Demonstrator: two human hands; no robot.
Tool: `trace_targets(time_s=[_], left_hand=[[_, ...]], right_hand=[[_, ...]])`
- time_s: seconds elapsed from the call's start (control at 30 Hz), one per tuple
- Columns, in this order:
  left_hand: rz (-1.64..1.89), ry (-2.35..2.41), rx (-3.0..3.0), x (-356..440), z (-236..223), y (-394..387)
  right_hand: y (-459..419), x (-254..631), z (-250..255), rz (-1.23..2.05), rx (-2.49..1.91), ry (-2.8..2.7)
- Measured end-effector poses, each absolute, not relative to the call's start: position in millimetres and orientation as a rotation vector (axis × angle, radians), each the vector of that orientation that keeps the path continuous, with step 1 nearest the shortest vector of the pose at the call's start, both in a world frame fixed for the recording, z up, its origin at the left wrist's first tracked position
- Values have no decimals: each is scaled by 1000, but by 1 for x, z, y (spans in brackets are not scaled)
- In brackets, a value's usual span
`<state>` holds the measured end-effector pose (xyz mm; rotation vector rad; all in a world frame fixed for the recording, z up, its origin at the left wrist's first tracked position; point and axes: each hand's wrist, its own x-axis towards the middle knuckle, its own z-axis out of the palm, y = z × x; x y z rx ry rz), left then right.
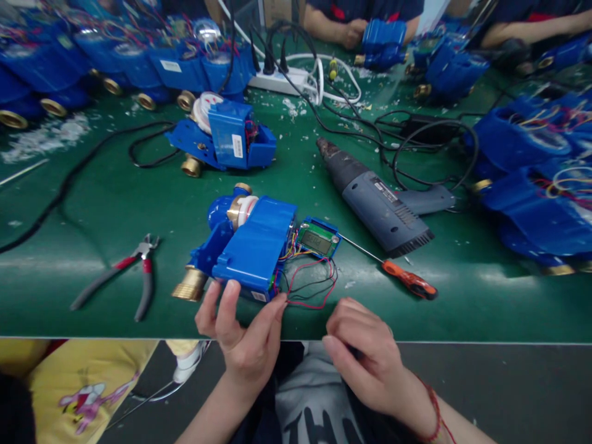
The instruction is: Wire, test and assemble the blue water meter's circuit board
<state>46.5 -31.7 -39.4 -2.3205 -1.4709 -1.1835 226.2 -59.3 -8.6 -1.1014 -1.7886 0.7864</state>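
Note:
A blue water meter (259, 240) with brass fittings lies on its side on the green table in front of me. My left hand (245, 333) grips its near edge, fingers at the left and thumb at the lower right corner by the wires. From the meter's right end, thin wires (319, 305) lead to a small circuit board with a display (318, 239). My right hand (365, 351) rests at the table edge, right of the wire loop, its fingers curled in and no object visible in them. An orange-handled screwdriver (409, 280) lies beyond it, its tip by the board.
Cutting pliers (139, 265) lie at left. A heat gun (379, 197) is at right, its cable running back. Another opened meter (226, 139) stands behind; several more line both sides. A white power strip (282, 80) sits among cords. Co-workers' hands (354, 34) are across the table.

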Motion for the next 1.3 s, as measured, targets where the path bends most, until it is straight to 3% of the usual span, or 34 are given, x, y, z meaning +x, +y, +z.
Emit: trace_targets(time_s=[0.17, 0.43, 0.67, 1.3], left_hand=[[-1099, -1450, -2361, 40, -42, -33], [-1063, -1447, -2334, 38, -45, -32], [-1088, -1484, -2279, 41, -46, -31], [-1440, -1396, -2151, 22, -47, -44]], right_hand=[[-46, 205, -23, 440, -1327, -1885], [-36, 214, -10, 672, -1198, -1277], [15, 243, -5, 436, -1477, -1635], [-12, 244, -14, 828, -1518, -1614]])
